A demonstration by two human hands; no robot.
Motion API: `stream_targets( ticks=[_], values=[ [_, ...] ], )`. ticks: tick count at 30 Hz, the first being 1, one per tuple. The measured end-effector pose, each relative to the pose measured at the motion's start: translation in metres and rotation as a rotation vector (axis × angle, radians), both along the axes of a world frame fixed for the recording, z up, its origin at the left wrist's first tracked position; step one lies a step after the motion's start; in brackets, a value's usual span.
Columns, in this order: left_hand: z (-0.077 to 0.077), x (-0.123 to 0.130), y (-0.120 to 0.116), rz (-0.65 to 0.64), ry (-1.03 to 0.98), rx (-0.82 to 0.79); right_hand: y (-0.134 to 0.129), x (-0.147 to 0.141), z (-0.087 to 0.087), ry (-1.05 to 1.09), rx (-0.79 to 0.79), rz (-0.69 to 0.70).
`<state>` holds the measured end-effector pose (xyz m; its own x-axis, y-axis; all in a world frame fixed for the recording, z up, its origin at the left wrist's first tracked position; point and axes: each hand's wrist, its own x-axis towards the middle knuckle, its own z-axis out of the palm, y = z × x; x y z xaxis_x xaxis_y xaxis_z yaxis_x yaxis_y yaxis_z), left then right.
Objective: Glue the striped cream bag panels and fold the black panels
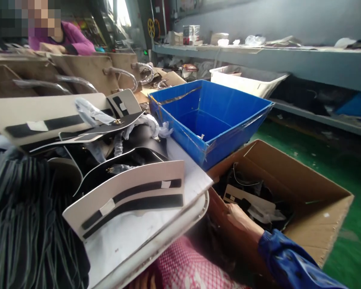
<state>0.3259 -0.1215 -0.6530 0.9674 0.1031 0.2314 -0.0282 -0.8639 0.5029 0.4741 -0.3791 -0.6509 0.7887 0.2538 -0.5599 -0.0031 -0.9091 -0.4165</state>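
My right hand (243,220), in a shiny blue sleeve, is at the near side of an open cardboard box (315,180). Its fingers are closed and appear to grip the box's near wall; the fingertips are partly hidden. Just beyond it, inside the box, lie a beige panel (255,197) with dark strips, clear plastic wrap and black pieces. My left hand is out of view. Left of the box, a white table (156,224) bears curved beige-and-black panels (132,194) with white tabs, and plastic-wrapped handles (93,112).
Black pieces (27,216) are stacked at the left. A blue bin (228,120) stands behind the box, with a white tub (243,80) farther back. A co-worker in a purple top (78,38) is behind brown bags (84,72). A long shelf (258,60) runs along the wall.
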Motion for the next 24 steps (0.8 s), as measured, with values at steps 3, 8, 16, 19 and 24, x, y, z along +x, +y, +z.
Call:
stream_targets(
  ticks=[3, 8, 16, 19, 24],
  values=[
    [0.034, -0.030, -0.008, 0.006, -0.094, 0.100, -0.002, 0.004, 0.002, 0.002, 0.059, 0.000],
    [0.085, -0.008, -0.030, 0.084, -0.175, 0.250, -0.001, 0.002, 0.007, 0.018, 0.078, 0.024],
    [0.137, 0.116, -0.036, -0.030, 0.254, 0.624, 0.009, -0.002, 0.022, -0.011, 0.048, 0.020],
    [0.148, 0.120, -0.043, -0.043, 0.361, 0.757, 0.010, -0.003, 0.022, -0.021, 0.057, 0.017],
    [0.154, 0.120, -0.056, -0.024, 0.415, 0.916, 0.008, -0.002, 0.016, -0.027, 0.064, 0.017]
  ],
)
